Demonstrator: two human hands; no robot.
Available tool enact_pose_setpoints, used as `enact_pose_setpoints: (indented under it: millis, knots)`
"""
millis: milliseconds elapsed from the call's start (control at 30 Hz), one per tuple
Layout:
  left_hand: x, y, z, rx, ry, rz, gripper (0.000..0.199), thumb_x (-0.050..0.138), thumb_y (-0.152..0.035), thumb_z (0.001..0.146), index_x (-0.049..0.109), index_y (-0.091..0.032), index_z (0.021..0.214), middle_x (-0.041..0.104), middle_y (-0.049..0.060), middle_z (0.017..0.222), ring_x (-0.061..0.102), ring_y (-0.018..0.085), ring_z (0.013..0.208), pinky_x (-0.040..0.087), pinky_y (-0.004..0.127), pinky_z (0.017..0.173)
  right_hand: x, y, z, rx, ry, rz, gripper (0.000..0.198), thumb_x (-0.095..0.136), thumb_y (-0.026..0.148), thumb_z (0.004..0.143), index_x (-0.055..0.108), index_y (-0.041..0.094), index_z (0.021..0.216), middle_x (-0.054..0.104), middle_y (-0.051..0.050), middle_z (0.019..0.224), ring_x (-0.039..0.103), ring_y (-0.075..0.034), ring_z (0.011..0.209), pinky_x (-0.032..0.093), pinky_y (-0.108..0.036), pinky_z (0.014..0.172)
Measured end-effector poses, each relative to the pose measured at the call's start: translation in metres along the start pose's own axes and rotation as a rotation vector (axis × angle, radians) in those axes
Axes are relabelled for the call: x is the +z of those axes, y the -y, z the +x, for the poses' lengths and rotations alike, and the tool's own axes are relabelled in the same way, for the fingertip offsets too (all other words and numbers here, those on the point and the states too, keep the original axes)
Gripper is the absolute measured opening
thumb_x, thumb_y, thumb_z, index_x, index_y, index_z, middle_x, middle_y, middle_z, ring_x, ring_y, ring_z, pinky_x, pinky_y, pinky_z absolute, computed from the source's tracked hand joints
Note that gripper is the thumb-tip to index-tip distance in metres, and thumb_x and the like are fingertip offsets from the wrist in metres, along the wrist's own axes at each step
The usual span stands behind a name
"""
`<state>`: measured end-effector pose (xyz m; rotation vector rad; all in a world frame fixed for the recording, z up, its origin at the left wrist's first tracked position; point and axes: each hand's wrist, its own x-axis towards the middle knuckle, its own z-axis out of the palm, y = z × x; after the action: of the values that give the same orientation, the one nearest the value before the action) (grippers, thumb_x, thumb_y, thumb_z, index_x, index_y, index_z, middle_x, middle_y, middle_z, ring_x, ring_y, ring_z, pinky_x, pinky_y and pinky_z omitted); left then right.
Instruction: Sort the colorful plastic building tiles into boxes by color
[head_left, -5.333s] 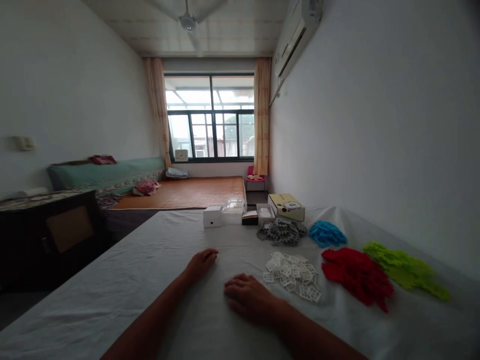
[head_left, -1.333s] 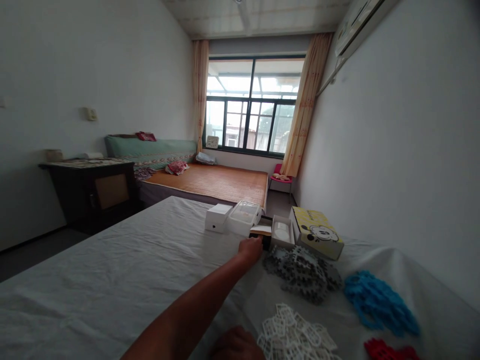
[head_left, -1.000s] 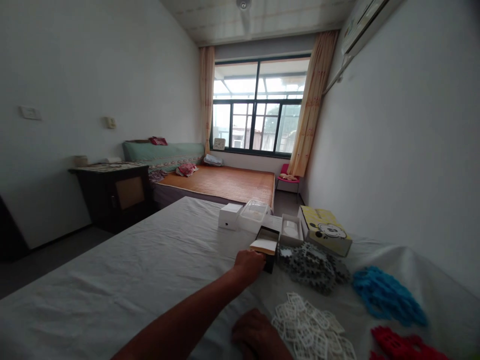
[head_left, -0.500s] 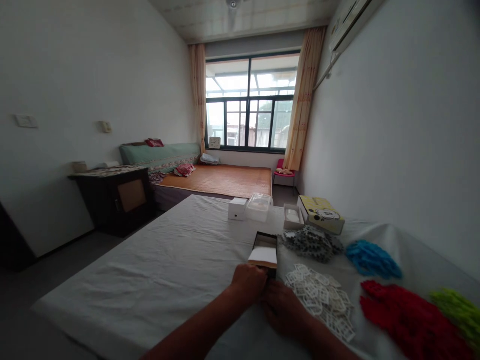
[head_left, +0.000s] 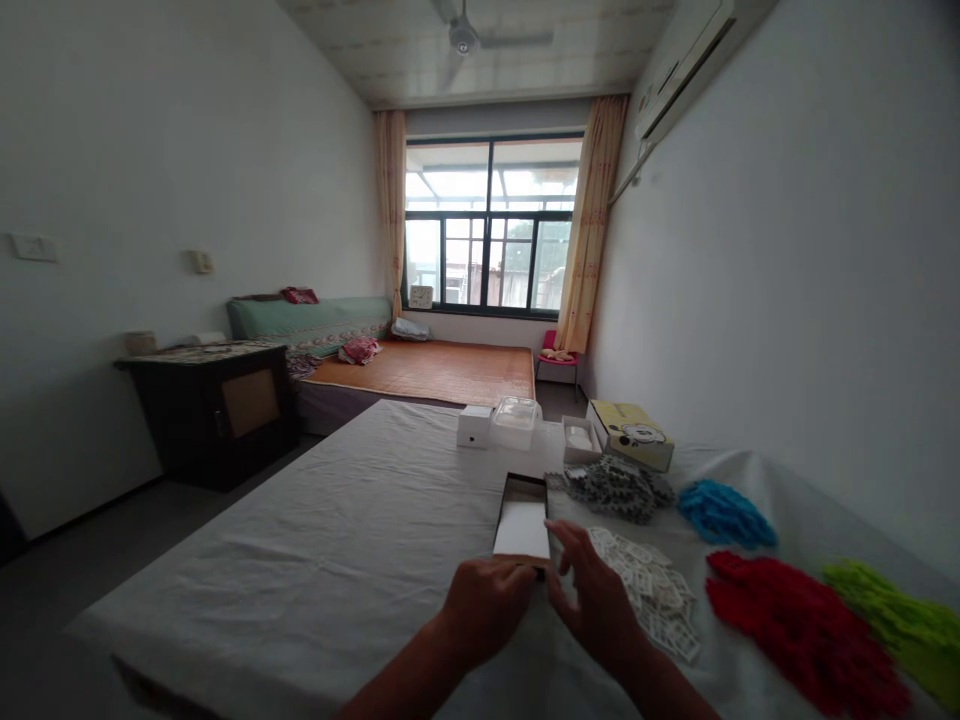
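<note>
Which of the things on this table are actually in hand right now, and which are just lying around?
In hand:
- open dark box, near end held by left hand
- right hand at the box's right edge
- white pieces beside the right hand

Lying about:
- grey pieces
- blue pieces
- red pieces
- green pieces
- yellow box
- clear tub
- white box

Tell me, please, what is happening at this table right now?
A person holds the near end of a small open dark box with the left hand, the right hand touching its right side. Beside it lie piles of white, grey, blue, red and green pieces.
</note>
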<state>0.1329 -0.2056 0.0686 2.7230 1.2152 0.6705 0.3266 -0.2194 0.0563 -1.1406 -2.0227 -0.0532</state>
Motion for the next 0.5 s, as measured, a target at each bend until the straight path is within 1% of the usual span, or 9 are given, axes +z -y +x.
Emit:
enact_pose_setpoints:
  millis: [33, 67, 100, 167, 200, 267, 367, 433, 500]
  knots:
    - [-0.004, 0.003, -0.002, 0.005, -0.054, -0.018, 0.028, 0.038, -0.026, 0.091, 0.065, -0.024, 0.095, 0.072, 0.007, 0.085, 0.067, 0.019, 0.081, 0.048, 0.028, 0.074, 0.004, -0.002, 0.004, 0.039, 0.021, -0.015, 0.058, 0.048, 0.016, 0.079, 0.037, 0.024, 0.135, 0.050, -0.011, 0.132, 0.063, -0.014, 0.079, 0.054, -0.030, 0.072]
    - [-0.008, 0.008, -0.001, -0.028, -0.115, -0.023, 0.028, 0.038, -0.027, 0.091, 0.065, -0.025, 0.096, 0.072, 0.006, 0.083, 0.066, 0.019, 0.079, 0.047, 0.027, 0.073, 0.009, -0.004, 0.008, 0.064, 0.061, -0.031, 0.061, 0.051, 0.017, 0.078, 0.037, 0.027, 0.136, 0.048, -0.009, 0.135, 0.065, -0.014, 0.078, 0.055, -0.029, 0.070]
    - [-0.013, 0.015, 0.005, -0.095, -0.174, -0.026, 0.027, 0.039, -0.028, 0.091, 0.065, -0.025, 0.098, 0.072, 0.006, 0.082, 0.066, 0.018, 0.077, 0.046, 0.027, 0.073, 0.013, -0.006, 0.011, 0.075, 0.104, -0.045, 0.058, 0.053, 0.018, 0.078, 0.042, 0.029, 0.134, 0.049, -0.007, 0.135, 0.066, -0.015, 0.080, 0.055, -0.029, 0.070]
    - [-0.020, 0.033, 0.023, -0.305, -0.259, -0.067, 0.027, 0.041, -0.031, 0.089, 0.065, -0.026, 0.101, 0.071, 0.004, 0.081, 0.066, 0.018, 0.076, 0.045, 0.026, 0.072, 0.021, -0.008, 0.016, 0.087, 0.157, -0.058, 0.043, 0.054, 0.021, 0.081, 0.054, 0.031, 0.123, 0.057, -0.003, 0.128, 0.067, -0.016, 0.086, 0.055, -0.029, 0.073]
    - [-0.021, 0.044, 0.034, -0.397, -0.260, -0.104, 0.026, 0.042, -0.031, 0.089, 0.065, -0.025, 0.100, 0.071, 0.003, 0.082, 0.066, 0.017, 0.078, 0.045, 0.026, 0.072, 0.024, -0.008, 0.018, 0.089, 0.162, -0.051, 0.036, 0.053, 0.023, 0.083, 0.058, 0.032, 0.118, 0.061, -0.002, 0.124, 0.067, -0.017, 0.090, 0.055, -0.029, 0.076]
    - [-0.017, 0.064, 0.057, -0.521, -0.186, -0.240, 0.029, 0.041, -0.029, 0.089, 0.066, -0.023, 0.102, 0.071, 0.002, 0.086, 0.065, 0.015, 0.081, 0.045, 0.023, 0.071, 0.026, -0.007, 0.020, 0.081, 0.141, -0.010, 0.029, 0.049, 0.026, 0.088, 0.062, 0.032, 0.113, 0.065, -0.001, 0.118, 0.065, -0.018, 0.097, 0.054, -0.030, 0.083]
    - [0.000, 0.085, 0.079, -0.538, -0.114, -0.302, 0.032, 0.041, -0.033, 0.088, 0.069, -0.018, 0.095, 0.071, 0.002, 0.083, 0.066, 0.015, 0.079, 0.046, 0.022, 0.068, 0.025, -0.007, 0.021, 0.081, 0.073, 0.058, 0.028, 0.045, 0.028, 0.091, 0.064, 0.029, 0.111, 0.067, -0.003, 0.115, 0.063, -0.017, 0.103, 0.051, -0.031, 0.090]
    - [0.015, 0.091, 0.086, -0.523, -0.094, -0.328, 0.037, 0.041, -0.039, 0.088, 0.070, -0.017, 0.093, 0.072, 0.002, 0.083, 0.066, 0.016, 0.082, 0.047, 0.022, 0.070, 0.021, -0.007, 0.019, 0.094, 0.039, 0.088, 0.027, 0.045, 0.029, 0.092, 0.066, 0.027, 0.109, 0.067, -0.003, 0.113, 0.063, -0.017, 0.105, 0.050, -0.031, 0.093]
    - [0.028, 0.094, 0.089, -0.506, -0.084, -0.361, 0.040, 0.041, -0.042, 0.087, 0.070, -0.016, 0.096, 0.072, 0.003, 0.090, 0.065, 0.017, 0.089, 0.047, 0.022, 0.074, 0.019, -0.009, 0.015, 0.114, 0.030, 0.107, 0.027, 0.046, 0.029, 0.091, 0.065, 0.027, 0.110, 0.067, -0.003, 0.114, 0.062, -0.017, 0.106, 0.050, -0.030, 0.093]
